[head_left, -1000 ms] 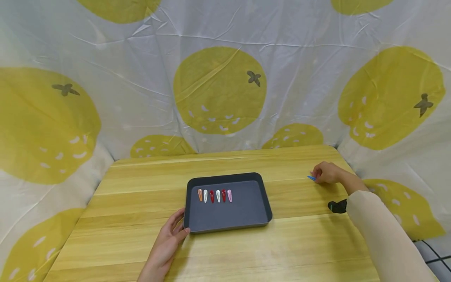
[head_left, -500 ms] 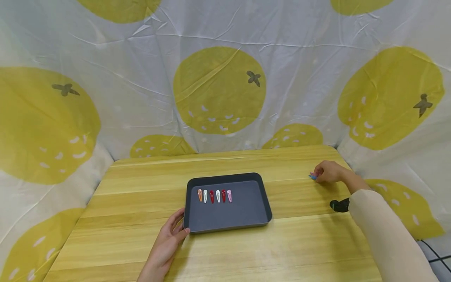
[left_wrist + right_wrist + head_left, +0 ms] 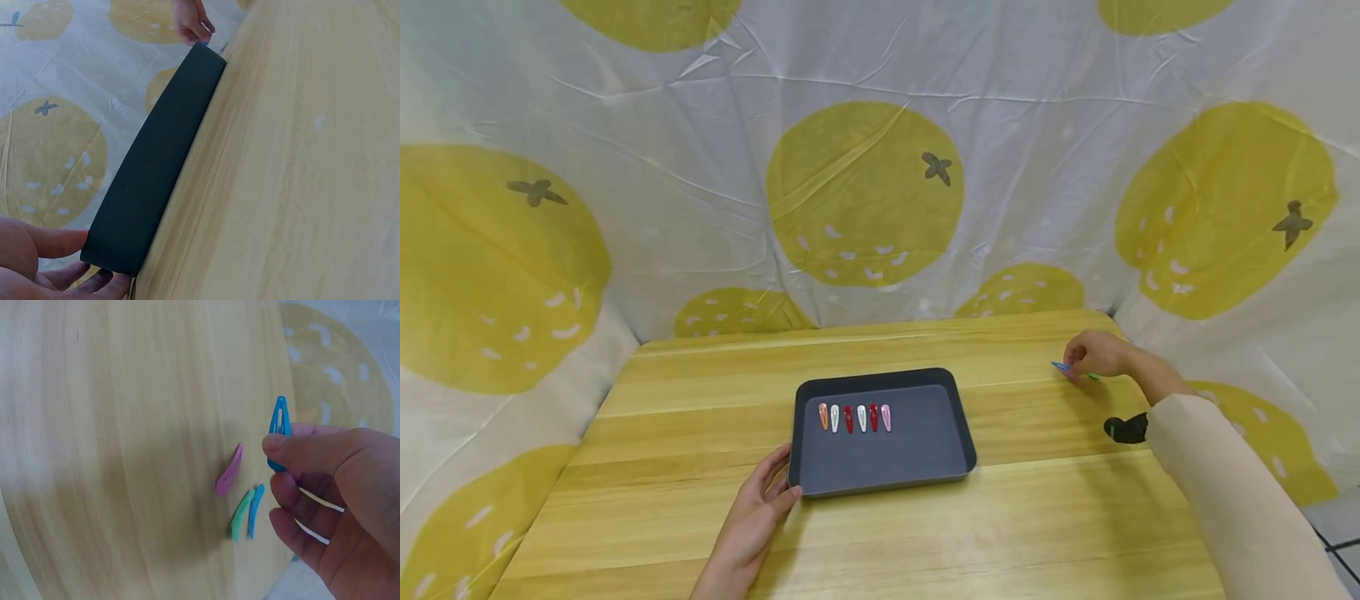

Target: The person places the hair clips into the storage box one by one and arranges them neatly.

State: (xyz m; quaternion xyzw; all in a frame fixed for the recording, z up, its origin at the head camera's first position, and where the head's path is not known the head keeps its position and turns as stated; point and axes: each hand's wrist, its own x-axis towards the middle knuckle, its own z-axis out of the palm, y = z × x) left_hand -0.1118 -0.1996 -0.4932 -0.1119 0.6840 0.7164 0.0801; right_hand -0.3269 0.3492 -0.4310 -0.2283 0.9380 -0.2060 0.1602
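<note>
My left hand [image 3: 747,521] grips the near left corner of a dark grey baking tray [image 3: 887,467], its thumb on the front side. In the tray a row of snap hair clips runs left to right: orange [image 3: 823,417], white, red, white, red and pink [image 3: 886,417]. Over the table's far right, my right hand [image 3: 1097,353] pinches a blue snap hair clip [image 3: 275,457] between thumb and fingers, narrow end pointing away. Below it on the wood lie a pink clip [image 3: 229,472], a green clip [image 3: 241,515] and another blue clip [image 3: 255,512].
The wooden table [image 3: 662,433] ends at a white curtain [image 3: 700,167] printed with yellow fruit, behind and on both sides. A black strap-like piece [image 3: 1126,429] sticks out by the right sleeve [image 3: 1217,475].
My right hand has shifted slightly up and away, with the blue clip between its fingers. A green clip now shows beneath it. The left hand and tray stay in place.
</note>
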